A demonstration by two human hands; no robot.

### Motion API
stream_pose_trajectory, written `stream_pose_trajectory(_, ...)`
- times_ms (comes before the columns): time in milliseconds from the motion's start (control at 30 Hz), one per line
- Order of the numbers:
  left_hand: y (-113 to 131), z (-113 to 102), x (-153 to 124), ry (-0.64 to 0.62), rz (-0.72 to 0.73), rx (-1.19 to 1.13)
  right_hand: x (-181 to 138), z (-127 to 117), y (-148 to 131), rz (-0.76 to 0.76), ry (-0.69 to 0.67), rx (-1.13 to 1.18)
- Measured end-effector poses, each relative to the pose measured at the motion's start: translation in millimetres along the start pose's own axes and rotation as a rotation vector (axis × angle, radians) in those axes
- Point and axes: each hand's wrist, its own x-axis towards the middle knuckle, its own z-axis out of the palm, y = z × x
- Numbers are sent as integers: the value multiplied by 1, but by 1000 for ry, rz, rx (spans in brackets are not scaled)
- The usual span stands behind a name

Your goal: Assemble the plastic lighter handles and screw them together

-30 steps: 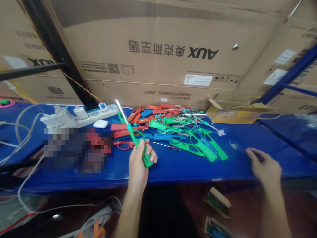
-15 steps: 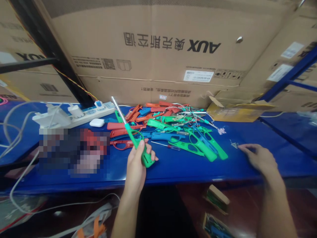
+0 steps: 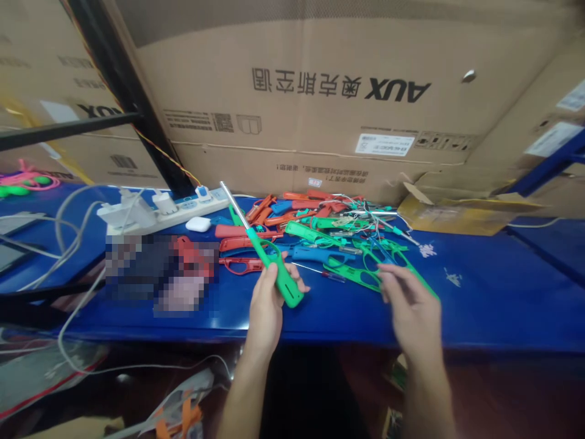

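Observation:
My left hand (image 3: 269, 292) is wrapped round the handle of a green long-nosed lighter (image 3: 289, 286), whose metal barrel slants up to the left. My right hand (image 3: 409, 299) hovers over the blue table in front of the green handle parts, thumb and fingers pinched together. Whatever sits between its fingertips is too small to make out. Beside that hand, to the right, lies a small pile of tiny pale pieces (image 3: 453, 278), perhaps screws. A thin screwdriver (image 3: 333, 277) rests between my hands, next to a green handle shell (image 3: 351, 273).
Behind my hands lie several red, blue and green lighter parts (image 3: 315, 253) with wires. Small pink pieces (image 3: 427, 250) lie near an open yellow-taped carton (image 3: 452, 213). A white power strip (image 3: 183, 211) with plugs, cables and a white earbud case (image 3: 198, 224) occupy the left.
My right hand has moved left, from the pile of tiny pieces towards the lighter. My left hand still grips the lighter. The view has shifted a little to the left.

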Motion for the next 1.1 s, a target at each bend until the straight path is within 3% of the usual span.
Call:
stream_pose_trajectory(133, -3, -3, 0, 9, 37, -2, -23, 61, -30, -6, -118, 192)
stream_pose_trajectory(267, -7, -6, 0, 22, 92, 12, -36, 90, -35, 6, -187, 274)
stream_pose_trajectory(567, -6, -5, 0, 90, 200, 3, -40, 88, -33, -135, -319, 229)
stream_pose_trajectory(767, -6, -5, 0, 94, 183, 6, -40, 87, -34, -83, -336, 258)
stream_pose_trajectory(933, -6, -6, 0, 78, 147, 12, -40, 85, -36, 4, -437, 311)
stream_pose_trajectory(1100, -7, -6, -1, 48, 128, 39, -40, 82, -37, 6, -429, 330)
